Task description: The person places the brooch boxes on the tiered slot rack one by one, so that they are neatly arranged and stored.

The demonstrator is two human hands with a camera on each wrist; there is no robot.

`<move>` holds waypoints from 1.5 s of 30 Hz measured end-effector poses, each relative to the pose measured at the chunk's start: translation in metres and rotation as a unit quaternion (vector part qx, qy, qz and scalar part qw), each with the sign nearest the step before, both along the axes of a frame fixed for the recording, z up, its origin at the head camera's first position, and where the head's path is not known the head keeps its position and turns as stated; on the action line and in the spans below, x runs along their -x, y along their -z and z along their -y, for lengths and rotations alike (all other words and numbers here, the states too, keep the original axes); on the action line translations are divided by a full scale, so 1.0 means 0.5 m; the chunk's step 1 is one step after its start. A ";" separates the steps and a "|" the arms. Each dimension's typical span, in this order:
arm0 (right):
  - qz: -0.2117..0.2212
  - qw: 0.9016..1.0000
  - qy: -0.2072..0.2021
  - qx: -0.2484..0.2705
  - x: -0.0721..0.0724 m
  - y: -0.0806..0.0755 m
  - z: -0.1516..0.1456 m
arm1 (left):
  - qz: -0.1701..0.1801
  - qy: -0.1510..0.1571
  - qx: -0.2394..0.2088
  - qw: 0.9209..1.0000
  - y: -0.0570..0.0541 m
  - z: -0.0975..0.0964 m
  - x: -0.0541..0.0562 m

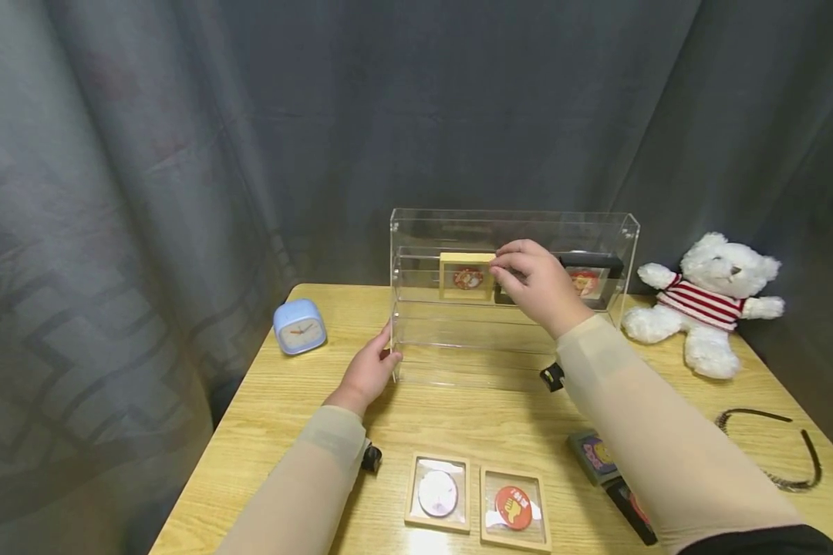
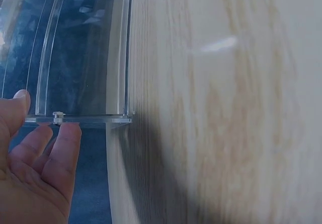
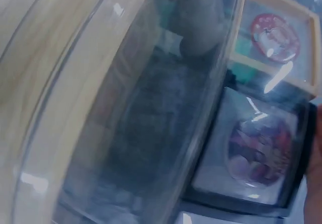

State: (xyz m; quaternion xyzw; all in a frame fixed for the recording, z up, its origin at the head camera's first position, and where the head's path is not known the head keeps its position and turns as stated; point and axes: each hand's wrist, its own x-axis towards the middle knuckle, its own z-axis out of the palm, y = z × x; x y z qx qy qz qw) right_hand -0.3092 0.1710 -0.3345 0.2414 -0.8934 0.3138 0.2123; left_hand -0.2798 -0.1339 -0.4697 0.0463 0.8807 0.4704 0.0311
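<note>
A clear acrylic display rack [image 1: 472, 331] stands on the table. My left hand [image 1: 365, 374] grips its left side panel, the thumb and fingers around the panel's edge in the left wrist view. My right hand [image 1: 537, 285] is at the upper tier, its fingers at the top edge of a black-edged frame [image 3: 234, 210] with a round badge inside. In the head view that hand hides most of this frame. Beside it stands a light-yellow frame [image 1: 467, 257] with a red badge. Another black frame [image 1: 591, 262] with a red badge sits to the right on the same tier.
Two wooden-edged badge frames [image 1: 463, 493] [image 1: 483, 501] lie at the front. A grey frame [image 1: 586, 455] and a black frame [image 1: 628, 509] lie partly under my right forearm. A blue clock [image 1: 298, 316] stands left; a white teddy bear [image 1: 718, 301] and a headband [image 1: 812, 455] are right.
</note>
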 end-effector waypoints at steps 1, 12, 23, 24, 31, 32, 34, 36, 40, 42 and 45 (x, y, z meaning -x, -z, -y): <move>-0.001 1.000 -0.005 -0.014 -0.009 -0.001 -0.002 | 0.002 -0.001 -0.001 1.000 0.000 0.000 0.000; 0.011 0.997 -0.052 -0.056 -0.177 0.051 -0.024 | 0.009 -0.004 0.000 1.000 0.002 0.000 -0.001; 0.305 0.939 -0.096 -0.126 -0.348 0.217 -0.054 | 0.001 -0.003 0.000 1.000 0.003 -0.001 0.001; 0.326 0.932 -0.097 -0.125 -0.357 0.227 -0.058 | 0.000 -0.002 -0.001 1.000 0.003 -0.001 0.001; 0.379 0.915 -0.087 -0.109 -0.388 0.258 -0.080 | 0.002 -0.003 0.000 1.000 0.004 0.002 0.000; 0.372 0.918 -0.087 -0.106 -0.389 0.260 -0.082 | 0.002 -0.004 0.001 1.000 0.004 0.002 0.001; 0.358 0.924 -0.088 -0.101 -0.391 0.263 -0.083 | 0.002 -0.005 0.001 1.000 0.004 0.002 0.000; 0.341 0.931 -0.086 -0.096 -0.391 0.266 -0.084 | 0.004 -0.007 0.003 1.000 0.005 0.002 0.000; 0.299 0.948 -0.069 -0.086 -0.389 0.272 -0.086 | 0.008 -0.008 0.007 1.000 0.002 0.000 -0.002; 0.287 0.953 -0.053 -0.081 -0.387 0.274 -0.087 | 0.010 -0.008 0.007 1.000 0.000 -0.001 -0.003; 0.289 0.954 -0.027 -0.071 -0.384 0.273 -0.087 | 0.011 -0.009 0.006 1.000 -0.001 -0.001 -0.005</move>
